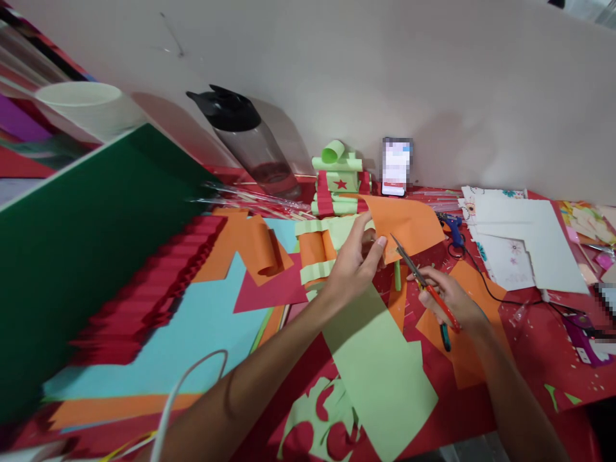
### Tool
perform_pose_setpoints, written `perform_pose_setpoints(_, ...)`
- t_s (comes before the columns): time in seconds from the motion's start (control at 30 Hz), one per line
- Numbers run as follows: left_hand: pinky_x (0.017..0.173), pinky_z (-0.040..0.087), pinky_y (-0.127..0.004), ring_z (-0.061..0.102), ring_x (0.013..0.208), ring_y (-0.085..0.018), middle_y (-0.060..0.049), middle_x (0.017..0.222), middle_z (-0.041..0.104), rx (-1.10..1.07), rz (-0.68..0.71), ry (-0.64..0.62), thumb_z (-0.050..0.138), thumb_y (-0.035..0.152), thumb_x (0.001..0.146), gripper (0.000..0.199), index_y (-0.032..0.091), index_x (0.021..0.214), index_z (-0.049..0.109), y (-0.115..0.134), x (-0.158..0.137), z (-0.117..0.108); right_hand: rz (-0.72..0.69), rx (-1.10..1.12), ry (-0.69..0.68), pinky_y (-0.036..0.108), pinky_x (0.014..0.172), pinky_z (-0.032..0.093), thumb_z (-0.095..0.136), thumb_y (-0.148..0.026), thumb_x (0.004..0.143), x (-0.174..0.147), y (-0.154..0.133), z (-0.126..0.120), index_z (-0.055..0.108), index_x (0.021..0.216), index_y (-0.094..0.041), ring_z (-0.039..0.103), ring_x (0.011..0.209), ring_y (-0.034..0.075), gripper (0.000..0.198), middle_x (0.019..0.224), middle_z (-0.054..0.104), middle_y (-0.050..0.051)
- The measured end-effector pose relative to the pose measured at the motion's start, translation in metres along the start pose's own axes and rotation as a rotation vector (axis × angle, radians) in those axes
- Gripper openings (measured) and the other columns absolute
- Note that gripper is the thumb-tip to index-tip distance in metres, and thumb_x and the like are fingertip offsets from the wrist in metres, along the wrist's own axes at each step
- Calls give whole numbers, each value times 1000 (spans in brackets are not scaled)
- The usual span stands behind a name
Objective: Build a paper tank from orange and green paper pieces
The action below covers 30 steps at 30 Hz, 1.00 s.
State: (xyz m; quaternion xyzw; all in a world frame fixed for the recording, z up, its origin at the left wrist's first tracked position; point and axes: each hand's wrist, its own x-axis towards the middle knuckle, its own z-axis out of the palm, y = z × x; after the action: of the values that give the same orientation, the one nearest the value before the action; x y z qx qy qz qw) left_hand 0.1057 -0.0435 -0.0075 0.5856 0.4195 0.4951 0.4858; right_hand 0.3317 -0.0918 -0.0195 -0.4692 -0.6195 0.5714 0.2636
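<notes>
My left hand (359, 256) pinches the near left edge of an orange paper sheet (409, 221), holding it up off the table. In my right hand (445, 295) are scissors (430, 289) with red on the handle; their pointed blades reach toward the sheet's lower edge, and I cannot tell whether they touch it. A teal-and-black handle (445, 337) shows beneath that hand. Under my left wrist lies a light green sheet (380, 359). Just left of my left hand sits a piece of orange paper rolls with green bands (312, 250).
Behind stand a green-and-red paper model (339, 183), a lit phone (396, 167) and a water bottle (255, 144). A blue glue gun (452, 228) with a black cord lies right. Green paper scraps (320, 417) are in front; a dark green board (96, 237) rises left.
</notes>
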Motion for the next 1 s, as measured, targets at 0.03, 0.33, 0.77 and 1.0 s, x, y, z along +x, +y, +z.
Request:
perform_pose_setpoints(0.03, 61, 47, -26, 54, 65, -14, 4, 76, 54, 14, -1, -4, 55, 45, 101, 52, 24, 147, 41, 0, 0, 0, -6, -5, -1, 16, 44, 39, 65, -61, 94, 0, 2, 0, 63, 125, -20, 40, 50, 4, 51, 87, 61, 0)
perform_pose_setpoints(0.33, 64, 45, -25, 53, 69, -15, 1, 82, 56, 38, 4, 16, 53, 43, 101, 44, 25, 140, 46, -1, 0, 0, -19, -22, 7, 17, 44, 38, 66, -64, 91, 0, 6, -1, 63, 127, -22, 42, 53, 6, 56, 89, 61, 2)
perform_pose_setpoints(0.77, 63, 44, -26, 54, 72, -16, 0, 83, 57, 33, -2, -11, 53, 42, 102, 45, 23, 143, 45, -2, 1, 0, -18, 6, -8, 17, 47, 36, 64, -64, 94, 1, 3, -1, 62, 126, -20, 40, 55, 5, 54, 94, 60, 2)
perform_pose_setpoints(1.0, 60, 42, -25, 50, 68, -15, 0, 82, 56, 16, 9, 7, 54, 41, 101, 44, 23, 141, 47, -4, 1, 0, -10, 3, 15, 17, 48, 36, 63, -62, 95, 0, 3, 0, 61, 128, -21, 41, 55, 5, 54, 91, 60, 1)
